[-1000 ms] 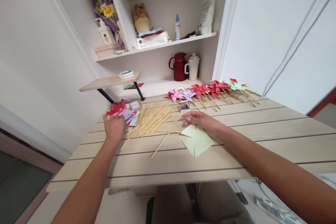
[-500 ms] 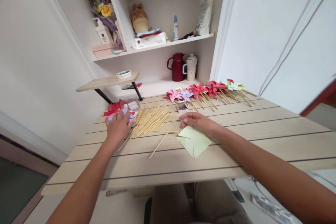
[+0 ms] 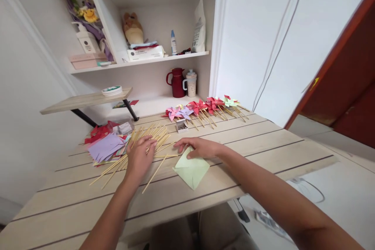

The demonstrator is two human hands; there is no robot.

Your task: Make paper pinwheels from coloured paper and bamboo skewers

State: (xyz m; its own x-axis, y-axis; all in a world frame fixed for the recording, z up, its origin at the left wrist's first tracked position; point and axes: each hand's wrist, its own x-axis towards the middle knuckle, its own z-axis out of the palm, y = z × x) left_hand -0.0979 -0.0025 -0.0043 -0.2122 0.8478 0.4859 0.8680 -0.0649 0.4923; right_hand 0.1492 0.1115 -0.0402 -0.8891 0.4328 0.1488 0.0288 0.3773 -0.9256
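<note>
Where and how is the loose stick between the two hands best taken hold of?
Probably by its near half, with the left hand pinching from above and the left. The stick is thin and lies slantwise on the table; that half is clear of the other sticks, while its far end meets or nearly meets one. The hand is just left of it.

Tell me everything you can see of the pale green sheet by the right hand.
The pale green sheet looks like thin paper, roughly square, with slits running inward from its left and near corners. It lies on the planked table, one corner pointing toward the person. The right hand covers part of its far side, the thumb over it; whether the fingers pinch it is unclear.
</note>
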